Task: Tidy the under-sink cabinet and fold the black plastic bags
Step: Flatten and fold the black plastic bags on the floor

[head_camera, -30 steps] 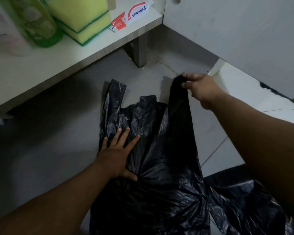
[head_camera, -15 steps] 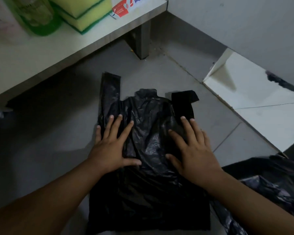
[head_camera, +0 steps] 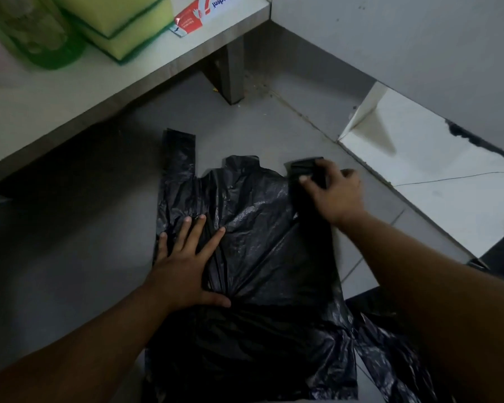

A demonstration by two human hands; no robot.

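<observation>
The crinkled black plastic carrier bag [head_camera: 262,257] lies spread on the grey floor tiles [head_camera: 70,257]; the left hand [head_camera: 184,271] presses it with straight, splayed fingers; the right hand [head_camera: 336,193], flat half a second ago, now pinches the right handle strap [head_camera: 306,165], so folding is probably beginning.

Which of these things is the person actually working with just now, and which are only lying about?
In use:
- crinkled black plastic bag spread on the grey floor
- left hand, pressing it flat
- right hand, gripping the bag's right handle

Lying about:
- second black plastic bag, lower right
- yellow-green sponges on the shelf
- red-and-white toothpaste box
- green plastic bottle
</observation>
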